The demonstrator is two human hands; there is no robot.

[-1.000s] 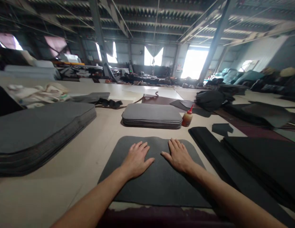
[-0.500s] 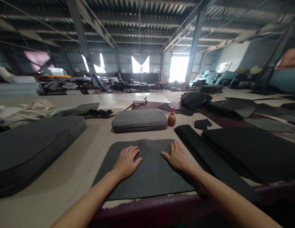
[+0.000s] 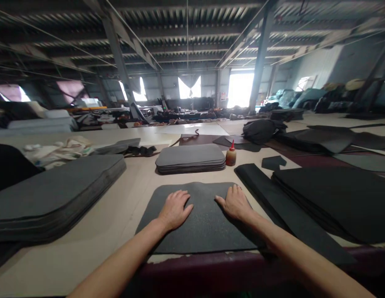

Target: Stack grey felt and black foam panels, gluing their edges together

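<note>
A dark grey sheet (image 3: 201, 231) with rounded far corners lies flat on the table in front of me. On its left part rests my left hand (image 3: 176, 209), palm down with the thumb spread. My right hand (image 3: 237, 201) lies flat near the sheet's far right corner, fingers stretched out. Neither hand grips anything. Just beyond the sheet sits a stack of smaller grey rounded pieces (image 3: 190, 158). Beside that stack stands a squeeze bottle (image 3: 231, 157) with a red nozzle and brownish contents.
To the left is a thick stack of grey sheets (image 3: 58, 182), with pale cloth (image 3: 62, 150) behind it. A long dark strip (image 3: 273, 203) and a stack of black sheets (image 3: 338, 198) lie to the right. A dark bundle (image 3: 262, 130) sits farther back.
The view has turned slightly left, so everything appears shifted to the right. Both hands stay flat on the sheet in about the same places.
</note>
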